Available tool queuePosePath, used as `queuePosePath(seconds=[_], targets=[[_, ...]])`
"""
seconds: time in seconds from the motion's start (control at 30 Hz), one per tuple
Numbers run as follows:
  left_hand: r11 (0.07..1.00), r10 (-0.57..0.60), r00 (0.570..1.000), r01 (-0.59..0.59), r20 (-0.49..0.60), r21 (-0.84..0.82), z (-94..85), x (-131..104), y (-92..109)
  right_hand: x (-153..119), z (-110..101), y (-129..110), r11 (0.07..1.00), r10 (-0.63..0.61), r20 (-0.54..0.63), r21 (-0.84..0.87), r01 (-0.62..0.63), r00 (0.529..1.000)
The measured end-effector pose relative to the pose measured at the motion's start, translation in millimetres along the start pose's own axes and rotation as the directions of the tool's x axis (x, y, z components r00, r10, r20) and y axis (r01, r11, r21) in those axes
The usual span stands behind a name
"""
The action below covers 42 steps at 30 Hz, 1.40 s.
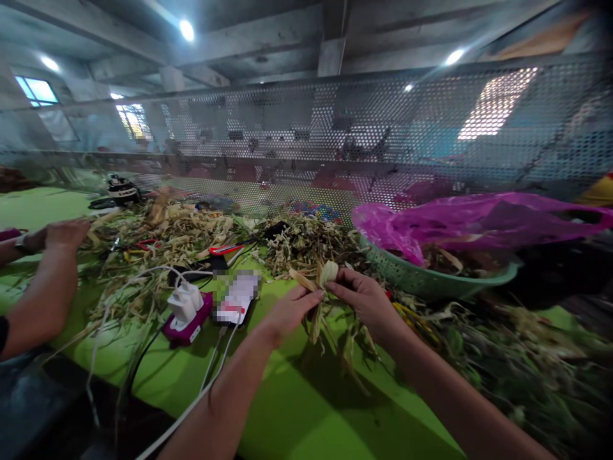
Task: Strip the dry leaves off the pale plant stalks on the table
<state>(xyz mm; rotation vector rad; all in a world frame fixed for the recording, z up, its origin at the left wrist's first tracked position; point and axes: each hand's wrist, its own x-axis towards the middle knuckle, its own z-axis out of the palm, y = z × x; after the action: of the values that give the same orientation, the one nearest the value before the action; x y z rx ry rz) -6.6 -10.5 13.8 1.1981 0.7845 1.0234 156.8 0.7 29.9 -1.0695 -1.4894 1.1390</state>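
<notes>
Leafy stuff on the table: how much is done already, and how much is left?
Maybe partway. The dry brown heap beyond the hands might be done, but I can't be sure. The left hand and right hand are pinching a pale leafy bunch. The greener heap on the right could be what's left.

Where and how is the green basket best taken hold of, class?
Probably by the near stretch of its rim, coming from the near side. The green basket is wide, with a raised wall, and its near edge looks mostly bare, while the purple plastic bag lies over much of its top. Two spaced grips would likely keep it steadier.
</notes>
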Motion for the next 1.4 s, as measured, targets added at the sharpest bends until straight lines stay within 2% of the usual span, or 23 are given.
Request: queuePosePath(seconds=[0.1,0.23,0.33,0.43,0.6,0.8,0.93,1.03,1.1,1.13,1.17,1.27,1.33,1.4], targets=[[0.999,-0.001,0.998,-0.002,0.064,0.033,0.9,-0.3,1.8,-0.7,-0.1,0.2,1.0,-0.018,-0.008,-0.009,0.018,1.0],[0.999,-0.013,0.986,0.008,0.164,0.032,0.1,3.3,-4.5,1.4,-2.9,1.7,0.986,-0.089,-0.045,-0.144,0.082,0.995],[0.999,0.02,0.998,-0.018,0.064,-0.029,0.6,5.2,-7.8,3.5,-5.4,-1.8,0.982,-0.111,-0.011,-0.153,0.108,0.994],[0.992,0.001,0.999,-0.007,-0.053,-0.128,-0.1,5.9,-8.2,4.0,-8.0,-6.7,0.989,-0.061,0.055,-0.129,0.068,0.997],[0.978,-0.015,0.985,-0.021,-0.171,-0.207,-5.0,7.8,-10.7,4.4,-12.4,-4.7,0.975,-0.005,0.121,-0.218,0.031,0.993],[0.973,-0.043,0.992,0.014,-0.119,-0.23,-3.7,8.0,-10.4,7.4,-12.5,1.6,0.929,-0.118,0.069,-0.345,0.134,0.991],[0.967,-0.048,0.989,0.012,-0.137,-0.253,-4.3,10.1,-11.5,7.2,-12.0,3.7,0.839,-0.239,0.024,-0.498,0.219,0.971],[0.973,-0.021,0.985,-0.02,-0.174,-0.23,-6.9,13.0,-13.6,2.1,-8.5,-3.0,0.655,-0.463,-0.028,-0.684,0.32,0.886],[0.984,0.001,0.975,-0.041,-0.223,-0.173,-8.5,14.8,-15.3,-3.2,-2.8,-9.2,0.569,-0.547,-0.038,-0.749,0.339,0.836],[0.988,0.007,0.969,-0.044,-0.247,-0.146,-9.1,15.4,-16.1,-5.8,0.9,-11.4,0.567,-0.537,-0.031,-0.753,0.334,0.843],[0.991,0.011,0.964,-0.047,-0.265,-0.129,-9.4,15.8,-16.7,-8.0,4.8,-12.3,0.589,-0.494,-0.012,-0.74,0.324,0.869],[0.986,0.038,0.962,-0.079,-0.269,-0.144,-8.6,15.4,-16.5,-10.9,14.8,-6.7,0.712,-0.276,0.06,-0.658,0.246,0.959],[0.98,0.052,0.968,-0.097,-0.245,-0.174,-7.4,14.1,-14.5,-9.5,17.3,1.6,0.788,-0.179,0.071,-0.587,0.187,0.981],[0.975,0.061,0.971,-0.108,-0.23,-0.194,-6.4,13.0,-12.3,-6.7,16.3,8.8,0.832,-0.152,0.065,-0.53,0.163,0.986]])
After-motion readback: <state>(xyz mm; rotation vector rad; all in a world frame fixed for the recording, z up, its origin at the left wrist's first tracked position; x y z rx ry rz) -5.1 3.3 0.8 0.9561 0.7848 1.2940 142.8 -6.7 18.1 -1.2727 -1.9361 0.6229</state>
